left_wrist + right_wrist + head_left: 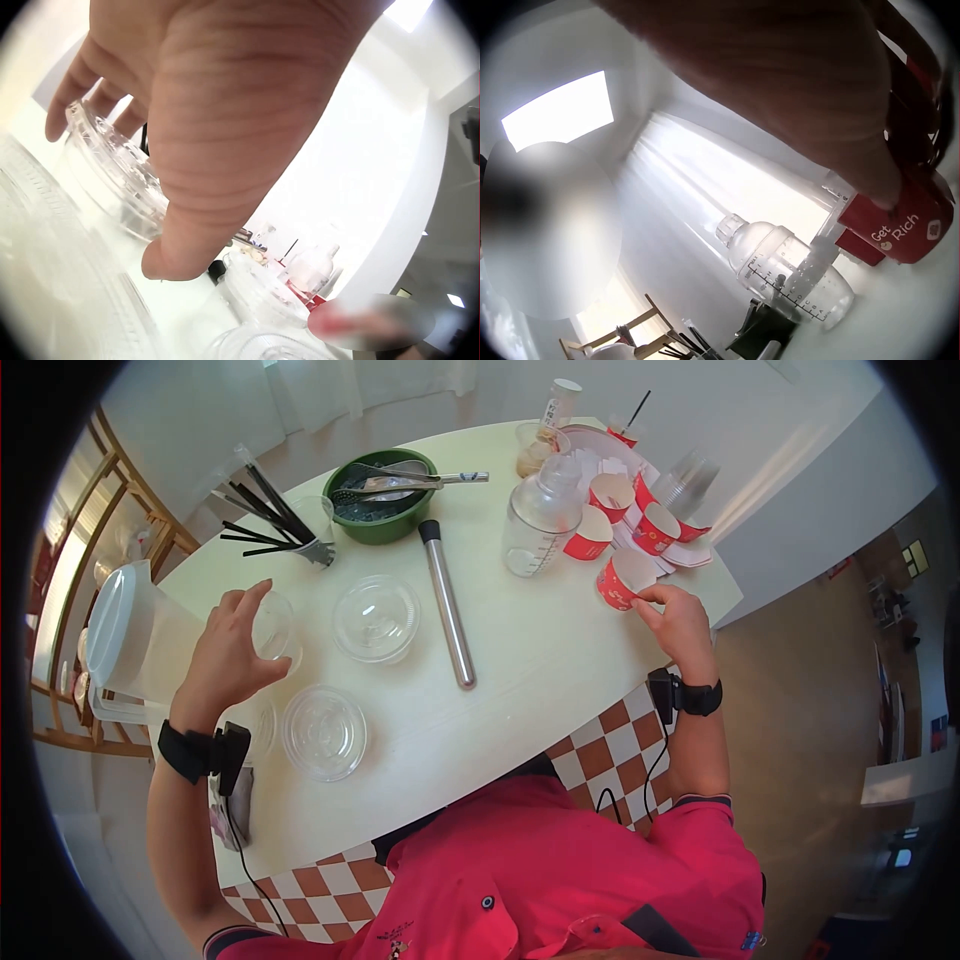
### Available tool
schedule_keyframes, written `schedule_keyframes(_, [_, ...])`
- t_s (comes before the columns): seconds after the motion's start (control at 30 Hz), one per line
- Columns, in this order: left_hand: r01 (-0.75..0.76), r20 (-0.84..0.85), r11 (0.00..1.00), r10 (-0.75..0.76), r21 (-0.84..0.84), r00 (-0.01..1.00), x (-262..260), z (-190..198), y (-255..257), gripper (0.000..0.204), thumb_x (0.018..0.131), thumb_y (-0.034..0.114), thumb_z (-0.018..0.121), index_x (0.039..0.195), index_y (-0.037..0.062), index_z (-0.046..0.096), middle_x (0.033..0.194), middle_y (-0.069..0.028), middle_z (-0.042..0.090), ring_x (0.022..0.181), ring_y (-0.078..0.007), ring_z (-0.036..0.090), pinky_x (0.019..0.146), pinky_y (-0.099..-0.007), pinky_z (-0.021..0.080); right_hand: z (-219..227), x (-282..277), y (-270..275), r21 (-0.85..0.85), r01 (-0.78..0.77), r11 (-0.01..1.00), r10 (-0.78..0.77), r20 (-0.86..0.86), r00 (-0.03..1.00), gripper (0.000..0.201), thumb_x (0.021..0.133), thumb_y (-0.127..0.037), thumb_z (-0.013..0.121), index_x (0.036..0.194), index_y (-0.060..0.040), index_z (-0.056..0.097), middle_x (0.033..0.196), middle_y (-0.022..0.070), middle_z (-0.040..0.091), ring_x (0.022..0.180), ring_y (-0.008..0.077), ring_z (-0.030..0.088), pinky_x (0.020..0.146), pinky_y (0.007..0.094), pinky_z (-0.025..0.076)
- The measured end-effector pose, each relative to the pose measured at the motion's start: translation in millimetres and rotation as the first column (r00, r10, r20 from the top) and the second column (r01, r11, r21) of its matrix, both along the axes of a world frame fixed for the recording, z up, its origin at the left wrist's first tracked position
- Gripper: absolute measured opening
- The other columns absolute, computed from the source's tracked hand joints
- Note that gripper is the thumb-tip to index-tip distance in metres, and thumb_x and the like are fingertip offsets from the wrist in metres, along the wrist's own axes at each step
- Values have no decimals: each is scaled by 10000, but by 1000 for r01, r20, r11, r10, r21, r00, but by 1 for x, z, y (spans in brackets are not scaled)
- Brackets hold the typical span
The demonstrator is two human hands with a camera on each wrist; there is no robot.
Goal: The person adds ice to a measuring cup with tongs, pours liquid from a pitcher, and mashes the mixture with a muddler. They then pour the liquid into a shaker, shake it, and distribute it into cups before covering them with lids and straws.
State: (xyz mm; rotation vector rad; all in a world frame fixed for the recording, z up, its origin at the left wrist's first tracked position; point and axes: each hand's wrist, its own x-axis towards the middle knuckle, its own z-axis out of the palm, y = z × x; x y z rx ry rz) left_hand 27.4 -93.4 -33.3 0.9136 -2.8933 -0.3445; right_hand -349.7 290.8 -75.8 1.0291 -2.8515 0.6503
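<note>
In the head view, my left hand [228, 650] spans a clear plastic bowl [272, 632] at the table's left, fingers on its far side and thumb on the near side. The left wrist view shows the fingers and thumb around this bowl [112, 176] and its ridged rim. Over at the right, my right hand [682, 625] pinches the rim of a red paper cup [615, 590] between thumb and fingers. "Get Rich" is printed on that cup [911, 225] in the right wrist view. A clear shaker bottle [540, 525] stands to the left of the cup.
More clear bowls, one [376, 618] in the middle and another [325, 733] nearer the front, sit beside a steel muddler [448, 605]. Behind are a green basin [385, 525] with utensils and a holder of black straws [270, 515]. Several red cups [655, 528] crowd the right; a white container [135, 625] stands left.
</note>
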Motion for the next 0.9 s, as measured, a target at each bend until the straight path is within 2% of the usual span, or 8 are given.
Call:
schedule_keyframes(0.1, [-18, 26, 1000, 18, 4, 1000, -4, -5, 5, 913, 670, 252, 816, 1492, 88, 454, 1351, -222, 538, 1209, -413, 551, 1038, -448, 490, -15, -15, -8, -6, -42, 999, 41, -53, 998, 284, 875, -282, 744, 1051, -60, 751, 1057, 172, 735, 981, 377, 690, 837, 442, 536])
schedule_keyframes(0.13, [-15, 19, 1000, 15, -15, 1000, -3, -8, 4, 910, 676, 261, 813, 1493, 90, 453, 1351, -225, 537, 1203, -417, 551, 1032, -448, 493, -17, -17, -9, -16, -33, 999, 33, -35, 999, 344, 875, -284, 749, 1132, -57, 724, 1102, 188, 728, 1028, 377, 689, 869, 435, 535])
schedule_keyframes(0.23, [-30, 61, 997, 26, 65, 998, -5, -2, 6, 948, 704, 294, 831, 1522, 83, 400, 1424, -264, 480, 1309, -432, 491, 1101, -452, 439, -10, -4, -7, -41, 33, 999, -32, 9, 999, 536, 882, -269, 760, 1344, -39, 615, 1224, 248, 691, 1185, 372, 658, 965, 417, 515])
schedule_keyframes(0.3, [-22, 54, 997, 18, 72, 998, -2, -6, 6, 978, 715, 317, 845, 1540, 88, 373, 1459, -274, 452, 1344, -440, 463, 1125, -460, 419, 3, 13, -5, -73, 53, 996, -53, 3, 999, 549, 894, -230, 752, 1379, -33, 588, 1269, 248, 674, 1225, 345, 644, 995, 417, 498])
schedule_keyframes(0.47, [37, 30, 999, -38, 39, 999, 4, -5, 10, 1018, 719, 359, 874, 1554, 93, 357, 1530, -290, 394, 1403, -452, 408, 1167, -482, 376, 22, 61, -11, -272, -154, 950, 184, 90, 979, 515, 869, -124, 747, 1355, -19, 609, 1261, 199, 682, 1201, 307, 645, 1022, 417, 482])
schedule_keyframes(0.57, [109, -19, 991, -111, -73, 994, 3, 2, 18, 969, 732, 349, 868, 1537, 92, 393, 1536, -280, 400, 1420, -443, 393, 1173, -488, 365, 23, 88, -36, -299, -331, 895, 396, 188, 899, 577, 822, -107, 775, 1364, -22, 596, 1264, 193, 674, 1193, 316, 641, 1025, 416, 481])
schedule_keyframes(0.7, [241, -83, 963, -251, -118, 964, -11, 12, 35, 840, 775, 317, 841, 1491, 88, 465, 1525, -236, 439, 1431, -427, 388, 1173, -492, 366, 2, 106, -85, -305, -571, 763, 633, 168, 756, 754, 796, -166, 807, 1470, -47, 488, 1263, 197, 649, 1189, 361, 616, 1033, 430, 478])
schedule_keyframes(0.9, [363, -49, 930, -366, -50, 929, -51, 16, 64, 930, 761, 348, 862, 1526, 88, 400, 1540, -268, 398, 1430, -452, 383, 1173, -496, 370, -14, 113, -162, -339, -686, 644, 762, 214, 611, 936, 759, -229, 844, 1532, -18, 360, 1384, 219, 565, 1293, 386, 535, 1082, 438, 439])
